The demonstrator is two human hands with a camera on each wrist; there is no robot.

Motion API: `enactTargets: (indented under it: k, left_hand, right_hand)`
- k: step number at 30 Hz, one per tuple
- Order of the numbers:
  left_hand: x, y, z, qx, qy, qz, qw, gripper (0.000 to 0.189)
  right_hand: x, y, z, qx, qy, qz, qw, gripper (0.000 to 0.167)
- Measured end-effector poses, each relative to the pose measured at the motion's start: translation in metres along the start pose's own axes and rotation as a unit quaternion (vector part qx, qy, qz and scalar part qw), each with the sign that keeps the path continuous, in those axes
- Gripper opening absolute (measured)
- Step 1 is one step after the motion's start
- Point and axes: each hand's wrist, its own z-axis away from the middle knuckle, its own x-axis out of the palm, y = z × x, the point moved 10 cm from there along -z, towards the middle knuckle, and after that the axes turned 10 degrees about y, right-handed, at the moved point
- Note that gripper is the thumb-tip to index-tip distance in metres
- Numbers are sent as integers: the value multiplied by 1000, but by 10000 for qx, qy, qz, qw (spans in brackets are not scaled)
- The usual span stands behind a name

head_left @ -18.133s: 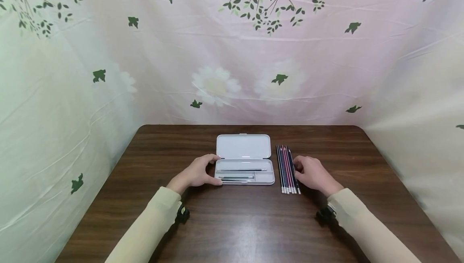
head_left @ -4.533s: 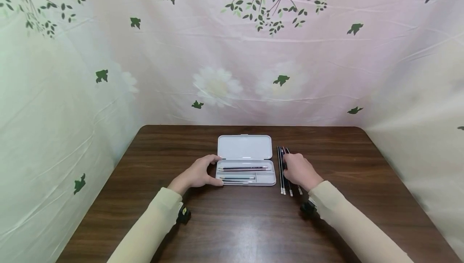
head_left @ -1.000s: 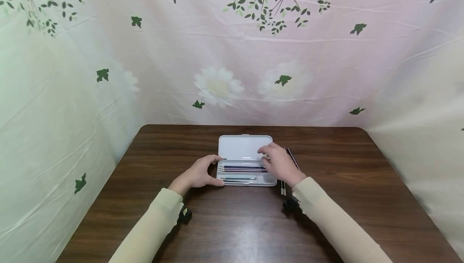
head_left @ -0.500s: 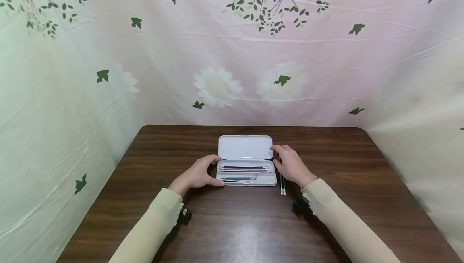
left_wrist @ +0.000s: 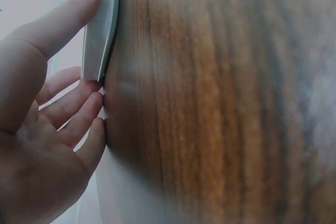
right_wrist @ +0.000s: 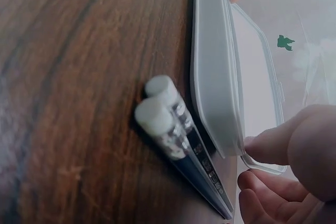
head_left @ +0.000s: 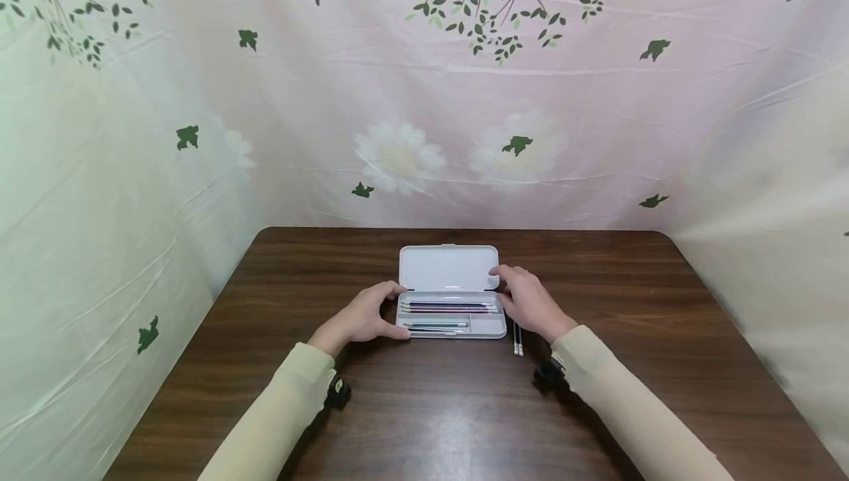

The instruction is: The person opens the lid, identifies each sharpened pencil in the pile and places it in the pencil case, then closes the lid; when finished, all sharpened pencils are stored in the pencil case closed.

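An open white pencil case (head_left: 487, 327) lies on the table, its lid (head_left: 447, 267) folded back. Several pencils (head_left: 447, 309) lie side by side in its long rear compartment; a green pencil (head_left: 438, 325) and other thin items are in the front one. My left hand (head_left: 361, 315) grips the case's left end, thumb on the near side (left_wrist: 86, 3). My right hand (head_left: 530, 304) is at the right end, thumb against the case's corner by the hinge, fingers loosely bent, with nothing visible between them. Under it two dark pencils (right_wrist: 197, 156) with white erasers lie on the table, their far ends hidden in the head view.
The brown wood-grain table (head_left: 424, 407) extends around the case on all sides. A printed fabric curtain (head_left: 424, 98) hangs behind the table and along both sides.
Across the earlier frames, pencils moved from the right-hand row into the rear compartment. Within the last second my right hand drew back from over the case to its right end. My left hand stays put.
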Motion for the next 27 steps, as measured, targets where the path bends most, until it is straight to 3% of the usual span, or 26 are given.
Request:
enactTargets:
  k: [6,15,27]
  left_hand:
    - [0,0,0,8,8,1,10000,85]
    - [-3,1,1,-10,109,138,9998,87]
    - [-2,0,1,-101,165,310,9993,111]
  right_hand:
    - [1,1,0,80,47,-142,9999,54]
    - [1,8,-2,462,61,-446,9979,100]
    - [-3,6,-1,473,204,-393,9979,94]
